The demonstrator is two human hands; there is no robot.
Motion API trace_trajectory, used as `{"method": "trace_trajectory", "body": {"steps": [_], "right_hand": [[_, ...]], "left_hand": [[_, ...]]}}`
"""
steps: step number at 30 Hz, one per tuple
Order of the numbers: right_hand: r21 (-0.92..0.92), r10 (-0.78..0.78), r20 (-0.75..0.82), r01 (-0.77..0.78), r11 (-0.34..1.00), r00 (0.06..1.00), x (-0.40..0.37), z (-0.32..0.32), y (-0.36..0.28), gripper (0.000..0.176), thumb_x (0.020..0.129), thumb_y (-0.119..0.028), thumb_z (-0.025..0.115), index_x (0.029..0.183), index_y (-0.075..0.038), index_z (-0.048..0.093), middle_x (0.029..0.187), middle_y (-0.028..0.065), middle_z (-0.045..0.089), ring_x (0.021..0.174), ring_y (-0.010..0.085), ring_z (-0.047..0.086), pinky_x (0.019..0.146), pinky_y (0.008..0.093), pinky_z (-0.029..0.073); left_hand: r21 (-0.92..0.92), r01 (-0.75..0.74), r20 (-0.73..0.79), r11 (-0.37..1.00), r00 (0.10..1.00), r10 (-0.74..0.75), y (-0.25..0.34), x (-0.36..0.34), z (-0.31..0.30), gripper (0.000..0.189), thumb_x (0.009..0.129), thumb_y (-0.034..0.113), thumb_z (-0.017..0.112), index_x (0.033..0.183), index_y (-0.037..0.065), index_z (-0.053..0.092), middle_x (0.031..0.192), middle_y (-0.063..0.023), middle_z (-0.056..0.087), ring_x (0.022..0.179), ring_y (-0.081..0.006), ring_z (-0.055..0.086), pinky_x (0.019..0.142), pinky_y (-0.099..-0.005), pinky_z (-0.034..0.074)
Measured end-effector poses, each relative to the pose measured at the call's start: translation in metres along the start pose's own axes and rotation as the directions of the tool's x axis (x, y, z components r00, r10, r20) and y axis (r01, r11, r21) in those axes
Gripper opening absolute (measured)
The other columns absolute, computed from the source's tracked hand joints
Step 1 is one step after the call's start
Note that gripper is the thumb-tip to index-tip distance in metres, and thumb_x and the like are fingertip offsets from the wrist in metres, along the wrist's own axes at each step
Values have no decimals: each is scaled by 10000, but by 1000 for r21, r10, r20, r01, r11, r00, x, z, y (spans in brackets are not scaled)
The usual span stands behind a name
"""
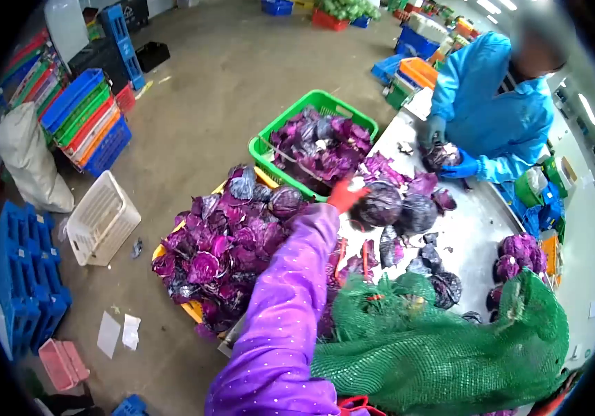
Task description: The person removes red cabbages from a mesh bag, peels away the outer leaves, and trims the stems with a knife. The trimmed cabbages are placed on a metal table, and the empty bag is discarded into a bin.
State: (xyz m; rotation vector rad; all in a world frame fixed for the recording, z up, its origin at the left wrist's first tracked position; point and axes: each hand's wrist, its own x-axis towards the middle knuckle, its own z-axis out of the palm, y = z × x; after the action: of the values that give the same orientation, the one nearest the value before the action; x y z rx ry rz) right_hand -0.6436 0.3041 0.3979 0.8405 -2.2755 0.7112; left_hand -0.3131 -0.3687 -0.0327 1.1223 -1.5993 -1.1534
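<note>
My left hand (345, 197), in a red glove below a purple dotted sleeve, reaches across the work table. Its fingers, partly blurred, are closed against the left side of a round red cabbage (380, 204). Something pale shows at the fingertips. Touching that cabbage on the right is a second red cabbage (417, 213). Nearer to me, several dark outer leaves and red strips lie on the metal table (465, 229). A green mesh sack (443, 353) covers the near part of the table. My right hand is not in view.
A green crate (256, 147) of purple leaves stands beyond my hand, and a heaped yellow container (191, 310) is left. Opposite, a blue-sleeved person (495, 114) holds a red cabbage (442, 157). More cabbages (523, 251) lie right. A white crate (103, 220) sits on the floor.
</note>
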Motion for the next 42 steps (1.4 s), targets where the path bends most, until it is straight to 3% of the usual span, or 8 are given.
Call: {"method": "trace_trajectory", "body": {"steps": [2, 12, 14, 20, 24, 28, 32, 42], "right_hand": [[-537, -129, 196, 216, 815, 972, 8, 11, -62, 484, 758, -218, 764, 1140, 23, 590, 1117, 161, 663, 984, 327, 648, 839, 418, 515], [-297, -464, 10, 445, 845, 886, 69, 65, -194, 431, 787, -211, 746, 1108, 39, 604, 1102, 148, 669, 950, 321, 655, 807, 417, 525], [-203, -364, -24, 352, 914, 931, 74, 44, -200, 421, 793, -210, 743, 1102, 42, 606, 1099, 145, 670, 943, 319, 657, 800, 417, 527], [590, 219, 1, -178, 787, 976, 84, 16, -132, 528, 1002, -370, 435, 1405, -30, 446, 1312, 147, 556, 1190, 216, 517, 1027, 340, 375], [594, 99, 17, -90, 800, 995, 84, 44, -3, 484, 1018, -323, 411, 1382, -8, 466, 1255, 107, 601, 1105, 194, 549, 966, 311, 394], [562, -163, -76, 177, 808, 984, 56, 86, -88, 469, 1036, -306, 366, 1364, 10, 480, 1223, 108, 618, 1046, 191, 575, 926, 312, 434], [907, -54, 226, -189, 377, 973, 50, 71, -174, 388, 1004, -310, 505, 1215, 3, 594, 1006, 53, 649, 876, 124, 592, 787, 274, 481], [947, 17, 311, -311, 84, 950, 2, 122, -189, 387, 879, -373, 701, 1012, -12, 655, 836, 14, 647, 692, 111, 589, 645, 258, 471]], "left_hand": [[406, 188, 194, 894, 939, -285, 39, -20, 4, 827, 722, 702, 640, 1412, 287, 444, 1462, -86, 421, 1364, -435, 304, 1107, -544, 239], [224, -502, 508, 835, 792, 339, 110, -88, 71, 1010, 597, 542, 801, 1451, 237, 357, 1459, -194, 315, 1343, -413, 303, 1062, -549, 284], [-216, -524, 341, 824, 750, 566, 98, -94, 112, 935, 624, 551, 779, 1431, 274, 397, 1482, -170, 314, 1371, -378, 277, 1083, -575, 225], [-595, -454, 550, 663, 370, 748, 101, -210, 49, 604, 843, 427, 618, 1348, 122, 490, 1346, -197, 480, 1244, -361, 445, 1039, -486, 331], [-343, -392, 699, 853, 501, 511, 92, -265, -12, 578, 842, 420, 616, 1321, 117, 507, 1325, -191, 498, 1222, -362, 462, 1021, -483, 346], [-155, -267, 644, 951, 702, 303, 103, -292, -67, 552, 840, 413, 614, 1295, 112, 523, 1304, -185, 516, 1200, -363, 478, 1002, -481, 360], [-64, -174, 498, 983, 848, 182, 136, -306, -121, 528, 839, 405, 612, 1269, 108, 539, 1283, -179, 534, 1177, -364, 495, 984, -479, 375], [42, -421, 147, 906, 899, 411, 328, -285, -176, 469, 835, 387, 608, 1202, 96, 580, 1231, -164, 580, 1121, -366, 536, 938, -473, 411]]}}
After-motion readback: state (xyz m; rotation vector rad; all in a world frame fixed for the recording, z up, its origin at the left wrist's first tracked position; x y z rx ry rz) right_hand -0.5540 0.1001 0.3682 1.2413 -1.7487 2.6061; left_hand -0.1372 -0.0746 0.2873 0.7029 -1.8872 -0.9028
